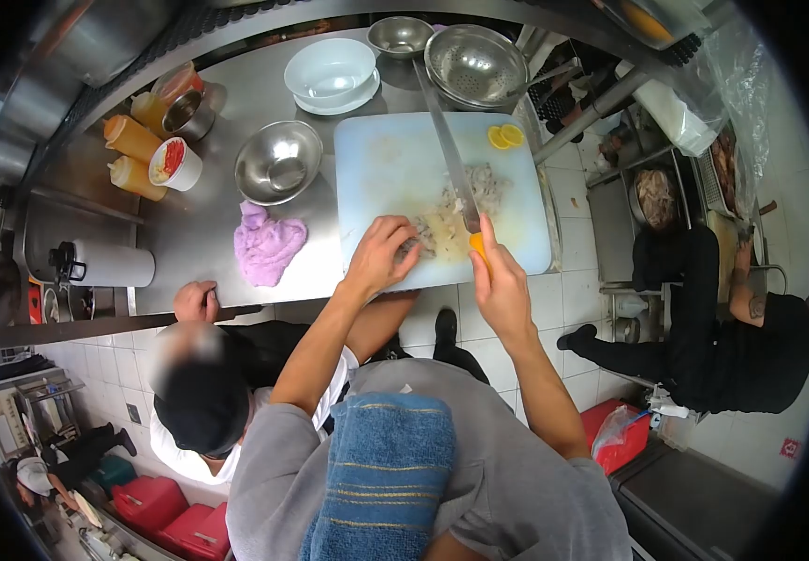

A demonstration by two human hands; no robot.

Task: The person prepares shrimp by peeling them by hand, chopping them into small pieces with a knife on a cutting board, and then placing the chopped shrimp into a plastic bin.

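Observation:
My right hand (501, 285) is closed on the orange handle of a long knife (453, 159), whose blade points away from me across the white cutting board (376, 159). Pale chopped food (484, 190) lies in a loose pile beside the blade, with more bits near my fingers. My left hand (382, 254) rests at the near edge of the board, fingers bent down over small greyish pieces; what they may grip is hidden. Two lemon slices (505, 136) sit at the board's far right corner.
A steel bowl (278, 162), purple cloth (269, 245), white bowl (330, 73), colander (476, 64) and sauce bottles (131, 138) surround the board. One person (203, 393) stands close at my left, a hand on the table edge; another (732, 327) is at the right.

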